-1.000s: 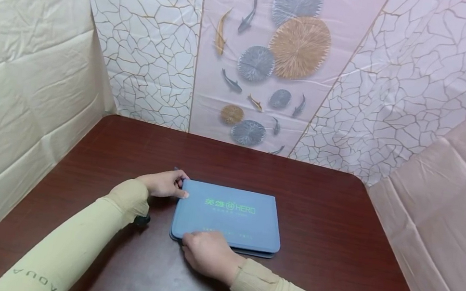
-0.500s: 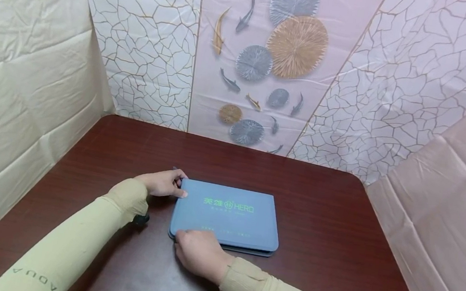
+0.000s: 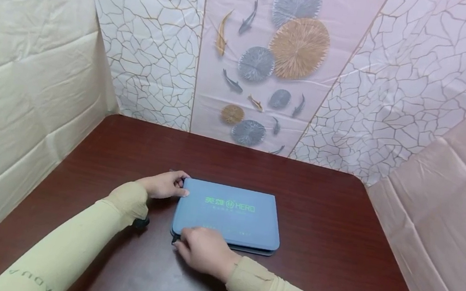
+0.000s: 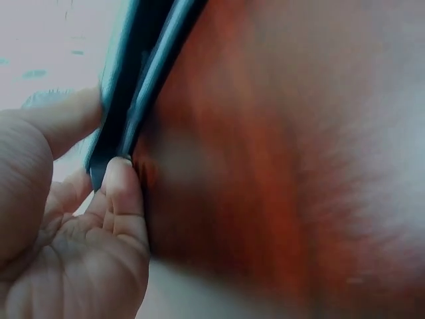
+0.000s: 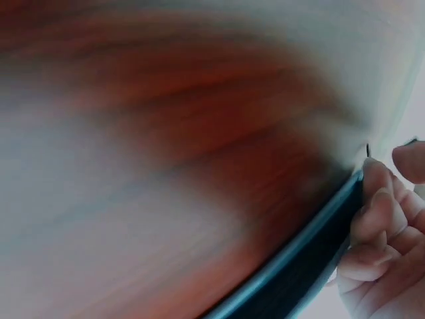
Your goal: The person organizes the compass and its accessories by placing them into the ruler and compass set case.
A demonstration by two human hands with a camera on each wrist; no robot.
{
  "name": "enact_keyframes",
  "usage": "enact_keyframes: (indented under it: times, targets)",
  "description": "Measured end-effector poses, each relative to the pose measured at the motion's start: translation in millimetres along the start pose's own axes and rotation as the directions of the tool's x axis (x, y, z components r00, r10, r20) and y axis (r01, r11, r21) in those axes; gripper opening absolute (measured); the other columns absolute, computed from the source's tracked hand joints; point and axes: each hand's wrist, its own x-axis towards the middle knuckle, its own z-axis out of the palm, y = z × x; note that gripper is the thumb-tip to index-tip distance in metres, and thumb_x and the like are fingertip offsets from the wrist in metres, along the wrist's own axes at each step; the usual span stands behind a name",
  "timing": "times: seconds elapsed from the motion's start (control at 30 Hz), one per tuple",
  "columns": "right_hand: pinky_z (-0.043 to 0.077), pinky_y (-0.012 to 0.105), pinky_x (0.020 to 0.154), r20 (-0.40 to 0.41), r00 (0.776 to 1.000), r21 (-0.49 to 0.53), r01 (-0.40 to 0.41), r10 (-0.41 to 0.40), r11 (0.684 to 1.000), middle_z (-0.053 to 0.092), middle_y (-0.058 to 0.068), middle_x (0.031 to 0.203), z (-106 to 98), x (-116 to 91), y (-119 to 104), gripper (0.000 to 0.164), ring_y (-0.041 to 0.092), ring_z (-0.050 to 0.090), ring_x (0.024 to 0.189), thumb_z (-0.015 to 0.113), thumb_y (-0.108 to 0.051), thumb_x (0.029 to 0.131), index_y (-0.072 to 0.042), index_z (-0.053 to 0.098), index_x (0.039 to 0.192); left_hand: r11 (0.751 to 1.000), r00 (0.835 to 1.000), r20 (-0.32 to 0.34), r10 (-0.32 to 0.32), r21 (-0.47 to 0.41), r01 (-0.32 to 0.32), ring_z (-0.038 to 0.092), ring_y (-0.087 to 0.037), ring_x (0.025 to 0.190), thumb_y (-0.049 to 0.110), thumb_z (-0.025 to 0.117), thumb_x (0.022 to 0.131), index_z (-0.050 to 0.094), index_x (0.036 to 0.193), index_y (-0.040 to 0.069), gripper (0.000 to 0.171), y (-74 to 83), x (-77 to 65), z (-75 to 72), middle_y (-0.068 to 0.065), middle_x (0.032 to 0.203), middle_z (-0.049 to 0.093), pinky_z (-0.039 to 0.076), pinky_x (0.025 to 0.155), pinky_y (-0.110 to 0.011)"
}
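A flat blue case [image 3: 229,213] with green HERO lettering lies on the table. My left hand [image 3: 165,185] holds its far left corner, thumb on the cover. In the left wrist view, the fingertips [image 4: 119,176] of that hand grip the end of the dark band [image 4: 123,106] between the two covers. At the near left corner, my right hand [image 3: 204,251] has its fingers curled and pinches a small black tab [image 3: 175,239]. The case's front edge shows a dark gap to the right of this hand. A thin dark end [image 3: 172,171] sticks out past the left hand.
The dark red wooden table [image 3: 327,234] extends around the case. Patterned cloth [image 3: 153,48] hangs behind it, and pale cloth walls [image 3: 17,90] stand at both sides. A black wrist device [image 3: 140,223] sits under my left wrist.
My right hand shifts slightly left along the front edge, then lifts its fingers a little, so the black tab comes into view at the corner. The left hand stays in place.
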Motion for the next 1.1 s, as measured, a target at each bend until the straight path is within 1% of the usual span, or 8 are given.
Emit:
enact_keyframes:
  times: [0.13, 0.27, 0.4, 0.53, 0.67, 0.87, 1.0, 1.1]
  targets:
    - [0.037, 0.023, 0.048, -0.056, 0.995, 0.072, -0.078, 0.083, 0.994, 0.045, -0.013, 0.06, -8.5, -12.2, 23.7, 0.027, 0.003, 0.043, 0.052, 0.058, -0.031, 0.098, -0.022, 0.051, 0.072, 0.999, 0.998, -0.059, 0.028, 0.032, -0.026, 0.05, -0.019, 0.084, 0.033, 0.063, 0.095, 0.03, 0.147, 0.008, 0.067, -6.3, -3.9, 8.4, -0.007, 0.099, 0.052, 0.042, 0.074, -0.033]
    - [0.038, 0.025, 0.051, -0.133, 0.974, 0.103, -0.173, 0.186, 0.98, 0.046, -0.011, 0.062, -21.9, -29.4, 57.4, 0.026, 0.005, 0.043, 0.053, 0.059, -0.03, 0.097, -0.022, 0.051, 0.073, 0.999, 0.991, -0.126, 0.037, 0.043, -0.031, 0.053, -0.016, 0.082, 0.04, 0.065, 0.093, 0.023, 0.143, 0.005, 0.074, -9.6, -14.9, 13.4, -0.006, 0.097, 0.054, 0.044, 0.074, -0.033]
    - [0.037, 0.027, 0.053, -0.186, 0.934, 0.089, -0.293, 0.305, 0.952, 0.046, -0.01, 0.061, -34.9, -48.1, 92.6, 0.026, 0.007, 0.042, 0.053, 0.063, -0.034, 0.095, -0.024, 0.052, 0.073, 0.999, 0.991, -0.121, 0.049, 0.026, -0.046, 0.054, -0.016, 0.077, 0.044, 0.064, 0.092, 0.037, 0.127, 0.003, 0.06, -7.6, -30.9, 15.7, -0.006, 0.091, 0.056, 0.046, 0.071, -0.033]
    - [0.038, 0.027, 0.053, -0.195, 0.905, 0.061, -0.374, 0.379, 0.925, 0.045, -0.009, 0.058, -41.1, -61.4, 119.3, 0.029, 0.007, 0.043, 0.053, 0.069, -0.038, 0.089, -0.024, 0.052, 0.072, 0.998, 0.997, -0.044, 0.057, 0.005, -0.057, 0.055, -0.018, 0.072, 0.05, 0.055, 0.095, 0.052, 0.104, 0.007, 0.044, -2.8, -44.9, 17.7, -0.007, 0.083, 0.059, 0.046, 0.066, -0.033]
    - [0.038, 0.027, 0.053, -0.159, 0.916, 0.081, -0.359, 0.367, 0.93, 0.045, -0.007, 0.059, -42.4, -64.8, 131.4, 0.031, 0.008, 0.043, 0.054, 0.071, -0.04, 0.088, -0.022, 0.051, 0.072, 0.997, 0.999, 0.032, 0.04, 0.068, -0.043, 0.053, -0.016, 0.068, 0.056, 0.056, 0.093, 0.055, 0.094, 0.01, 0.046, 4.2, -57.4, 19.8, -0.005, 0.079, 0.059, 0.044, 0.064, -0.033]
    - [0.036, 0.028, 0.054, -0.1, 0.927, 0.099, -0.352, 0.362, 0.931, 0.043, -0.004, 0.06, -40.2, -63.1, 135.8, 0.032, 0.009, 0.041, 0.054, 0.069, -0.04, 0.09, -0.02, 0.049, 0.074, 0.978, 0.993, 0.115, 0.042, 0.2, -0.065, 0.046, -0.011, 0.06, 0.061, 0.077, 0.072, 0.054, 0.091, 0.007, 0.061, 14.5, -73.2, 31.1, 0.001, 0.072, 0.053, 0.039, 0.058, -0.029]
    - [0.036, 0.027, 0.054, -0.086, 0.922, 0.081, -0.371, 0.378, 0.925, 0.043, -0.005, 0.061, -39.8, -62.7, 137.1, 0.033, 0.009, 0.041, 0.054, 0.068, -0.042, 0.09, -0.021, 0.049, 0.074, 0.969, 0.996, 0.067, 0.063, 0.234, -0.077, 0.043, -0.01, 0.056, 0.057, 0.081, 0.068, 0.054, 0.081, 0.008, 0.057, 20.2, -77.8, 42.9, 0.001, 0.065, 0.051, 0.038, 0.053, -0.028]
    - [0.036, 0.027, 0.054, -0.086, 0.923, 0.07, -0.37, 0.375, 0.926, 0.042, -0.004, 0.061, -40.2, -61.8, 138.2, 0.033, 0.009, 0.04, 0.054, 0.067, -0.043, 0.09, -0.02, 0.048, 0.074, 0.964, 0.999, -0.002, 0.045, 0.262, -0.043, 0.046, -0.011, 0.055, 0.052, 0.083, 0.068, 0.054, 0.074, 0.01, 0.051, 23.0, -78.6, 49.4, 0.001, 0.062, 0.053, 0.04, 0.053, -0.029]
